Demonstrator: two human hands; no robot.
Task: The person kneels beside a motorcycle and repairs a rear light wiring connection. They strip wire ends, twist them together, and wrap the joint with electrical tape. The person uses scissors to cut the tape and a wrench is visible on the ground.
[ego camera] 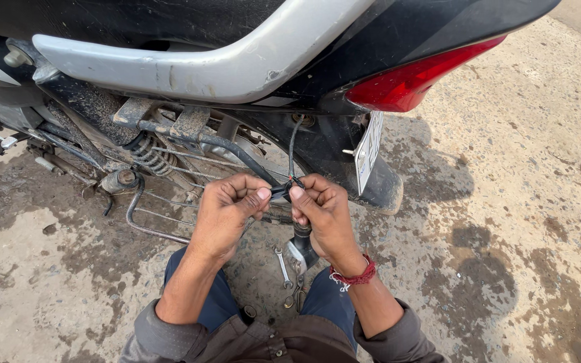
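A thin black cable with coloured wire ends [293, 149] is hanging from under the motorcycle's red tail light [411, 81]. The left hand [226, 212] and right hand [323, 210] are pinching its small black connector [279, 193] between thumbs and forefingers, knuckles raised.

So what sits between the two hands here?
In the head view, a small black connector on a dark cable, pinched between the left hand and right hand.

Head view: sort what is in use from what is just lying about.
In use:
- left hand and right hand, both pinching the black wire bundle
- small black connector between the fingertips

Lying about:
- spanner on the ground
- pliers beside it
- red tail light
- number plate
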